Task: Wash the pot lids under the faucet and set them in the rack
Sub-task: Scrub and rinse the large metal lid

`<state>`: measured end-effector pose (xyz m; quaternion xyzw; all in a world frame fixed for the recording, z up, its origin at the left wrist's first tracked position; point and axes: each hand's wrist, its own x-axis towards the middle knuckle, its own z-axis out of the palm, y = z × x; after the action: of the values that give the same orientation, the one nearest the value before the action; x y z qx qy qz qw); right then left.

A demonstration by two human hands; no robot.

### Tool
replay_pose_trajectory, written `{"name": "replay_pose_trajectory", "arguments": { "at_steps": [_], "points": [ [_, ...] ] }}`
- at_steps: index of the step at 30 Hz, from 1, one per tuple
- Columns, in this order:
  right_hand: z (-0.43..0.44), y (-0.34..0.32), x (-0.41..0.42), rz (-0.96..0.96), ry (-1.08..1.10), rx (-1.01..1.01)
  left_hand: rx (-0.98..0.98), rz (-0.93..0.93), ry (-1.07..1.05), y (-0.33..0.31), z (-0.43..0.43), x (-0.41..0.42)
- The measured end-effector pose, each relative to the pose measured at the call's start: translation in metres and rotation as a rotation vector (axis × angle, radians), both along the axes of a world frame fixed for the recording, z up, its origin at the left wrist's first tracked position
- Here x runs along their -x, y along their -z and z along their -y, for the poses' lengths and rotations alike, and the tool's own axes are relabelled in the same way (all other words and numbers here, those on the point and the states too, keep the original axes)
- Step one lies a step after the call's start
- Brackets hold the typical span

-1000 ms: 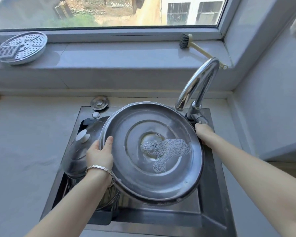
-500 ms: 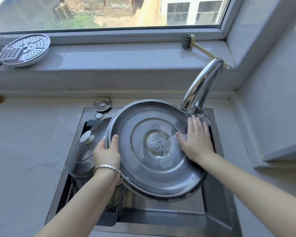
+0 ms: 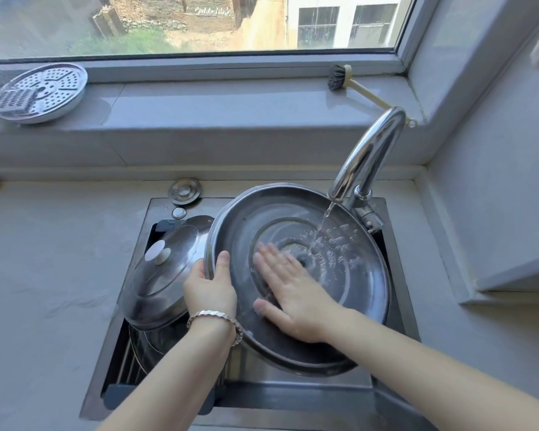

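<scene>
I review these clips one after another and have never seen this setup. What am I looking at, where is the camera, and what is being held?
No machine here: a person works with bare hands, and one wide camera worn on the head looks down at them. The left hand, with a bracelet on its wrist, holds the big steel lid by its left rim, tilted over the sink. The right hand lies flat and open inside the lid, rubbing it. Water runs from the faucet onto the lid. A second lid with a white knob rests on a pot at the sink's left. On the windowsill sit a perforated steamer plate and a brush.
</scene>
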<state>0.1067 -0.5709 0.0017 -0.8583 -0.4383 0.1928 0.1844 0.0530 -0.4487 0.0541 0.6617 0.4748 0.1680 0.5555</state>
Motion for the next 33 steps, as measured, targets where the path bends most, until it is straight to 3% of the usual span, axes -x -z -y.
{"name": "replay_pose_trajectory", "arguments": {
  "at_steps": [2, 6, 7, 11, 12, 16, 18, 20, 22, 24, 27, 30, 33],
  "points": [
    [-0.001, 0.001, -0.009, 0.062, -0.051, -0.052, 0.006, 0.003, 0.009, 0.000, -0.001, 0.001],
    [-0.003, 0.002, -0.050, 0.032, 0.431, 0.124, 0.035, 0.015, 0.011, -0.004, -0.002, 0.006],
    [-0.010, -0.001, -0.044, 0.025, 0.395, 0.108, 0.040, 0.009, 0.011, -0.004, -0.003, 0.007],
    [-0.030, -0.012, -0.005, 0.039, -0.097, -0.105, 0.082, 0.003, -0.001, -0.004, -0.007, 0.009],
    [-0.028, -0.011, -0.015, 0.068, -0.088, -0.104, 0.090, 0.007, -0.002, -0.005, -0.009, 0.010],
    [-0.006, 0.002, -0.050, 0.067, 0.358, 0.132, 0.026, 0.027, 0.019, -0.010, -0.023, 0.010],
    [0.002, 0.006, -0.032, 0.020, 0.194, 0.109, -0.024, 0.025, 0.017, -0.011, -0.031, 0.007],
    [0.015, 0.009, -0.012, -0.089, 0.041, -0.036, -0.056, 0.018, 0.015, -0.012, -0.037, 0.005],
    [0.031, 0.008, -0.013, -0.156, 0.246, -0.275, -0.097, 0.009, 0.016, -0.012, -0.041, 0.006],
    [0.045, 0.010, -0.036, -0.134, 0.747, -0.419, -0.117, 0.015, 0.022, -0.012, -0.043, 0.007],
    [0.065, 0.019, -0.079, -0.345, 1.293, -0.321, -0.112, 0.009, 0.024, -0.012, -0.043, 0.005],
    [0.069, 0.030, -0.108, -0.656, 1.395, -0.296, -0.083, 0.001, 0.041, -0.009, -0.042, 0.002],
    [0.068, 0.048, -0.128, -0.654, 1.415, -0.274, -0.059, -0.014, 0.040, -0.008, -0.039, -0.001]
  ]
}}
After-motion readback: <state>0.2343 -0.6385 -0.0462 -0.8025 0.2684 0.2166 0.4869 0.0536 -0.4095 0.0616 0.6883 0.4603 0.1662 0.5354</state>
